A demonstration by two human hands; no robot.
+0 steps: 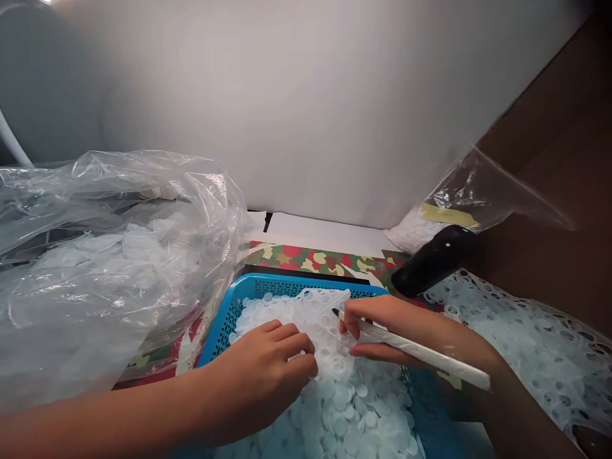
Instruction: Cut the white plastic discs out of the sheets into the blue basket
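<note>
A blue basket [234, 299] is filled with small translucent white discs [347, 401]. Over them is a thin white plastic sheet [322, 309] full of round holes. My left hand [272, 363] is closed at the sheet's left side, its fingers curled and the fingertips partly hidden; it seems to pinch the sheet. Between the fingers of my right hand [373, 319] rests a slim stick [430, 357] wrapped in white, with a dark pointed tip. That hand is at the sheet's right edge, thumb and fingers bent around the stick.
A large clear bag [191, 191] with white pieces lies to the left. Used-looking perforated sheets [530, 344] are heaped at the right, beside a black cylindrical object [433, 258]. Behind it stands a smaller clear bag [459, 197] with a yellow label. A white wall [296, 115] rises behind.
</note>
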